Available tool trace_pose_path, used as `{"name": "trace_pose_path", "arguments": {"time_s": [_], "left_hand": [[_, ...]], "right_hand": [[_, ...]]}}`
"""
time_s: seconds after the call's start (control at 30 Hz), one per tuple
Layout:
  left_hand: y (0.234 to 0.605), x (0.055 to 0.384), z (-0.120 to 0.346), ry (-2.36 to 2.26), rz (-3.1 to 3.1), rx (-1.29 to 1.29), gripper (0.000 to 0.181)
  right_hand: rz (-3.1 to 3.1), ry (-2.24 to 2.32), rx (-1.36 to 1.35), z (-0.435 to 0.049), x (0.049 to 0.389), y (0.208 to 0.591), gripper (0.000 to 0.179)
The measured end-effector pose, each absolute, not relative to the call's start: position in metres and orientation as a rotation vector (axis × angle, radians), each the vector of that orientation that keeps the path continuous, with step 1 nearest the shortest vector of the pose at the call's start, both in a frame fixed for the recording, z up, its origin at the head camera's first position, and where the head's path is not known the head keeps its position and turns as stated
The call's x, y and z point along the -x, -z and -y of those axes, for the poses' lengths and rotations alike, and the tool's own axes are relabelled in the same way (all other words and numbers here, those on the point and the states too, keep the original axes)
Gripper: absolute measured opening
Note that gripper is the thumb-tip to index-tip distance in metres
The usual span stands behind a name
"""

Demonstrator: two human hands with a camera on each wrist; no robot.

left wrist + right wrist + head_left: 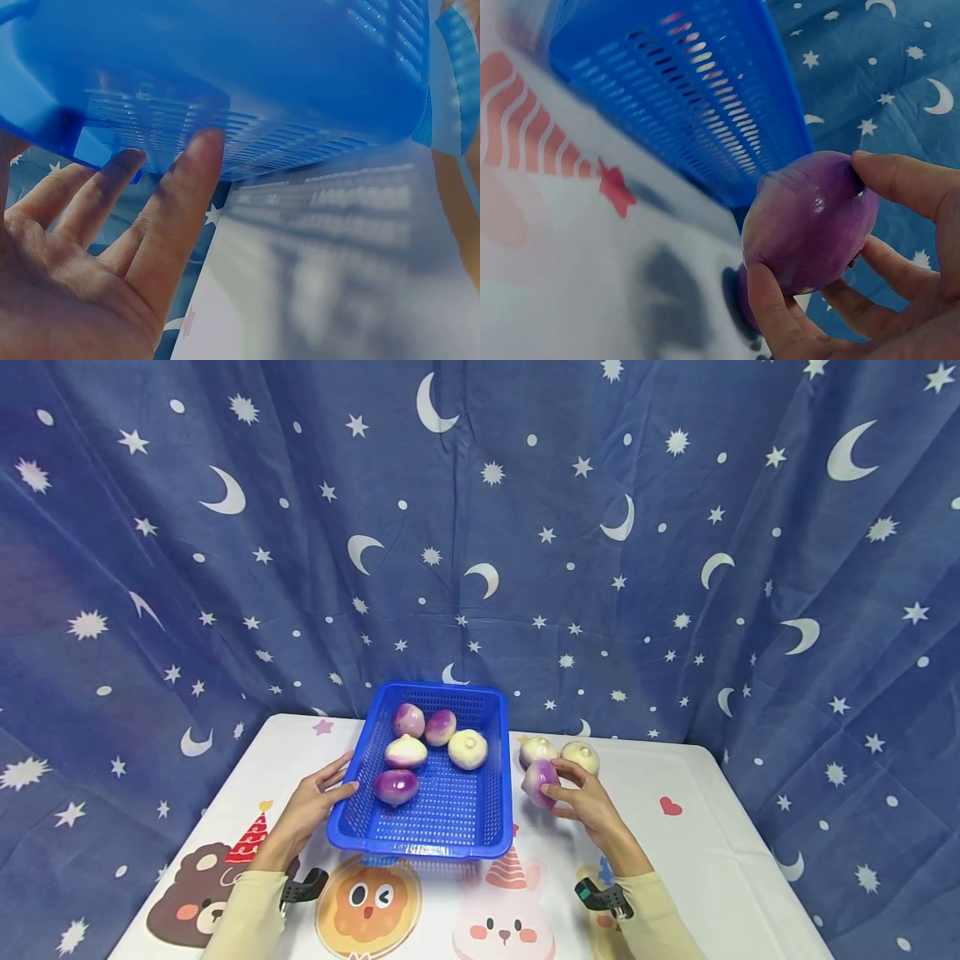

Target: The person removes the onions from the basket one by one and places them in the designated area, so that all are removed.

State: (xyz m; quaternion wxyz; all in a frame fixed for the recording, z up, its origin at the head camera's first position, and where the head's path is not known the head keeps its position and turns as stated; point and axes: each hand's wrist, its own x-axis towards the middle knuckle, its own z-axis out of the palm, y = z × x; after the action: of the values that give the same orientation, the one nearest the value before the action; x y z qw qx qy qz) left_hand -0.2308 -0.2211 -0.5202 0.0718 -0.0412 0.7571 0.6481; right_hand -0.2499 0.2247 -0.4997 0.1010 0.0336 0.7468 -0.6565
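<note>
The blue plastic basket [420, 850] stands at the middle of the table with several purple-and-white turnips inside, among them a mostly white turnip [467, 749] and a deep purple turnip [396, 787]. My left hand [315, 802] holds the basket's left side, thumb over the rim and long fingers [176, 202] against the outer wall. To the right of the basket, my right hand [588, 802] grips a purple turnip [810, 225] between thumb and fingertips. Behind it sit two turnips on the table, one paler and white-topped [581, 758], the other partly hidden [537, 748].
A white cloth printed with cartoon animals and a red heart [671, 807] covers the table [720, 852]. Close behind its far edge hangs a dark blue curtain [480, 527] with moons and stars. Each wrist wears a black band, such as the right wristband [603, 897].
</note>
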Motion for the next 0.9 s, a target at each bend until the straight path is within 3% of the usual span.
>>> {"name": "trace_pose_path", "arguments": {"time_s": [0.9], "left_hand": [[0.522, 0.232, 0.223, -1.979, -2.246, 0.112, 0.065]], "right_hand": [[-2.4, 1.728, -0.194, -0.23, 0.269, 0.535, 0.059]]}}
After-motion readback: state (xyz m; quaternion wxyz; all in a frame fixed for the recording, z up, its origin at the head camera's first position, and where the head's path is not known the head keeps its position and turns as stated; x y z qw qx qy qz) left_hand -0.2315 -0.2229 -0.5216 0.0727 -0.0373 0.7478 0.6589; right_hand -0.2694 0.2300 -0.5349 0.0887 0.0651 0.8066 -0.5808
